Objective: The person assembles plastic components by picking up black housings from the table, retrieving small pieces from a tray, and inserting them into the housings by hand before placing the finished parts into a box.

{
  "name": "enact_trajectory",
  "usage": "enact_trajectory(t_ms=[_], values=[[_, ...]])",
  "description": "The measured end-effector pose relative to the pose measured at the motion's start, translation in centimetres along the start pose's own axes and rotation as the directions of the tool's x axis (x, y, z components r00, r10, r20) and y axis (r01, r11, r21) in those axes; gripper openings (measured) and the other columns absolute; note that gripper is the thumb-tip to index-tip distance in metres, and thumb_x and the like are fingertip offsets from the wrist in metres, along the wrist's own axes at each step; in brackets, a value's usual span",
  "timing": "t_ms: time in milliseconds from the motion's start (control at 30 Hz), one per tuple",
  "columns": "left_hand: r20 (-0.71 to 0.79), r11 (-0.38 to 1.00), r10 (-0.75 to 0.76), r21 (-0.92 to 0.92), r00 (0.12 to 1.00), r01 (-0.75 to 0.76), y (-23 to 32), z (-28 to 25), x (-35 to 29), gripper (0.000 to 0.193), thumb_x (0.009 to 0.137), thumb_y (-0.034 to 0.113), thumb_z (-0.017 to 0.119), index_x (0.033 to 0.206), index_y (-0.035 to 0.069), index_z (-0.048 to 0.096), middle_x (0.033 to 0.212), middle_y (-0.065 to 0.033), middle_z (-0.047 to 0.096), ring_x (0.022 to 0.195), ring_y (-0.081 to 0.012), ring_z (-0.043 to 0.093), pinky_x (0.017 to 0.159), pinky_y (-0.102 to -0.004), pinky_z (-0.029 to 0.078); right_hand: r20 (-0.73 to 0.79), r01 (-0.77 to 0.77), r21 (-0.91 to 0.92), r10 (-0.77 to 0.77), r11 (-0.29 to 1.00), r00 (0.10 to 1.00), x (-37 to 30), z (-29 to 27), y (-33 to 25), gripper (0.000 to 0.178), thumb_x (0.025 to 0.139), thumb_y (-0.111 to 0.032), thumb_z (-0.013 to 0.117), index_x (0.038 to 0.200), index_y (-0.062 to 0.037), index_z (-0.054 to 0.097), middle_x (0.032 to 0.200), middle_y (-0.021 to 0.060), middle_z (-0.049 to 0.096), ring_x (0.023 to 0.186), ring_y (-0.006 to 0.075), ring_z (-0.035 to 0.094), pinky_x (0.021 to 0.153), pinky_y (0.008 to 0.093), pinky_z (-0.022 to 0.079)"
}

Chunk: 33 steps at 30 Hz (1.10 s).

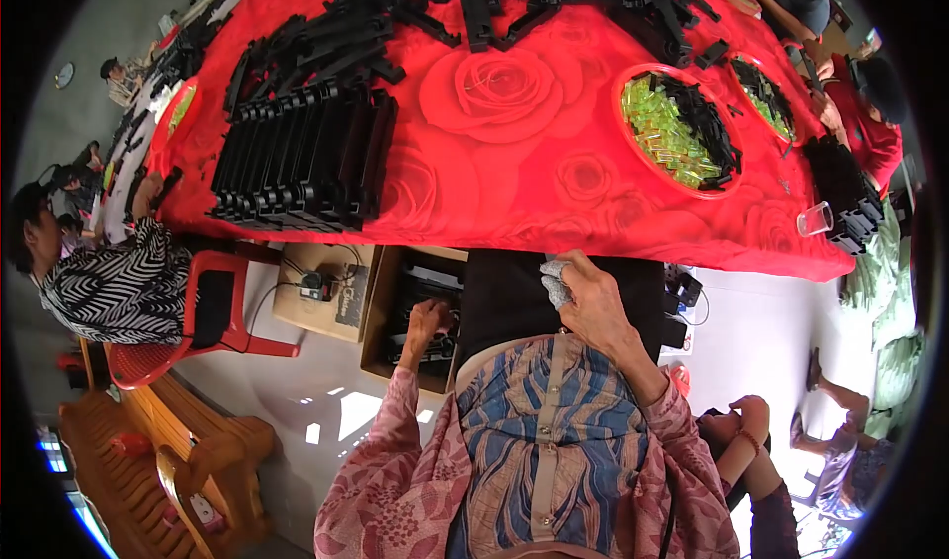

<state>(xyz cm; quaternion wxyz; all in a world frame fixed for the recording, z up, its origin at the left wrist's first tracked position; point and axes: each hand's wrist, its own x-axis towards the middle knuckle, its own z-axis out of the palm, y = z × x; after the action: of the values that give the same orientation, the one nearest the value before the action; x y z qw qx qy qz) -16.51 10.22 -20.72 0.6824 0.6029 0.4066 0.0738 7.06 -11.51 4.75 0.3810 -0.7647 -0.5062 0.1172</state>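
Note:
My left hand reaches down into an open cardboard box beside my lap, its fingers curled among black plastic parts. What they grip, if anything, is hidden. My right hand hangs over the dark cloth on my lap, close to the table's front edge. Its fingers are bent and drawn together, with grey wrapping round some fingertips, and nothing shows in them. On the table, a neat row of long black plastic housings stands left of centre.
More black parts lie heaped along the red tablecloth. A red-rimmed basin holds yellow-green and black pieces. A clear cup sits near the right corner. People sit on both sides, one on a red chair; a wooden bench stands lower left.

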Motion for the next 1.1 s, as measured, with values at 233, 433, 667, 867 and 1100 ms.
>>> enact_trajectory(t_ms=[233, 433, 667, 867, 1100], values=[[0.387, 0.981, -0.117, 0.191, 0.915, 0.045, 19.7, 1.2, -8.4, 0.029, 0.094, 0.024, 0.053, 0.091, -0.003, 0.065, 0.071, -0.0074, 0.065, 0.057, -0.0119, 0.06, 0.051, -0.0227, 0.048, 0.091, 0.055, -0.022, -0.052, 0.998, 0.995, -0.4, 0.7, 0.9, 0.029, 0.063, 0.002, 0.059, 0.092, 0.0034, 0.057, 0.094, 0.0164, 0.056, 0.081, 0.0366, 0.059, 0.069, 0.0432, 0.05], [0.505, 0.952, 0.257, 0.016, 0.824, -0.307, 30.0, 7.1, -7.4, 0.024, 0.095, 0.018, 0.05, 0.105, -0.002, 0.06, 0.088, -0.0055, 0.063, 0.068, -0.0096, 0.057, 0.057, -0.0225, 0.047, 0.182, 0.095, -0.116, -0.072, 0.989, 0.981, -0.5, 0.9, 1.3, 0.026, 0.064, 0.0, 0.06, 0.09, 0.0026, 0.057, 0.089, 0.0168, 0.055, 0.08, 0.0356, 0.06, 0.068, 0.0435, 0.05], [0.396, 0.565, 0.592, 0.417, 0.702, -0.712, 40.3, 13.1, 8.2, 0.038, 0.086, 0.033, 0.061, 0.104, 0.0, 0.061, 0.091, -0.0126, 0.065, 0.082, -0.0234, 0.063, 0.077, -0.038, 0.051, 0.203, 0.085, -0.17, -0.049, 0.982, 0.978, -0.8, 0.1, 1.5, 0.023, 0.064, 0.001, 0.058, 0.086, 0.0029, 0.057, 0.088, 0.0183, 0.056, 0.079, 0.0368, 0.06, 0.067, 0.0437, 0.051], [0.209, 0.185, 0.746, 0.847, 0.632, -0.498, 43.6, 15.2, 18.3, 0.045, 0.084, 0.036, 0.061, 0.116, 0.005, 0.054, 0.122, -0.0176, 0.056, 0.114, -0.0388, 0.048, 0.092, -0.0504, 0.042, 0.257, 0.095, -0.221, -0.036, 0.971, 0.966, -0.7, 0.6, 1.8, 0.023, 0.063, 0.0, 0.059, 0.086, 0.0018, 0.058, 0.089, 0.0176, 0.057, 0.081, 0.0356, 0.061, 0.068, 0.0428, 0.052], [0.159, 0.115, 0.736, 0.928, 0.658, -0.354, 42.0, 15.6, 22.8, 0.049, 0.082, 0.031, 0.061, 0.122, 0.006, 0.048, 0.113, -0.0143, 0.06, 0.119, -0.0357, 0.043, 0.094, -0.0566, 0.034, 0.321, 0.042, -0.234, 0.037, 0.971, 0.946, -0.8, 1.1, 2.4, 0.023, 0.065, 0.0, 0.059, 0.087, 0.002, 0.058, 0.09, 0.0185, 0.057, 0.083, 0.0364, 0.061, 0.07, 0.0435, 0.052]])
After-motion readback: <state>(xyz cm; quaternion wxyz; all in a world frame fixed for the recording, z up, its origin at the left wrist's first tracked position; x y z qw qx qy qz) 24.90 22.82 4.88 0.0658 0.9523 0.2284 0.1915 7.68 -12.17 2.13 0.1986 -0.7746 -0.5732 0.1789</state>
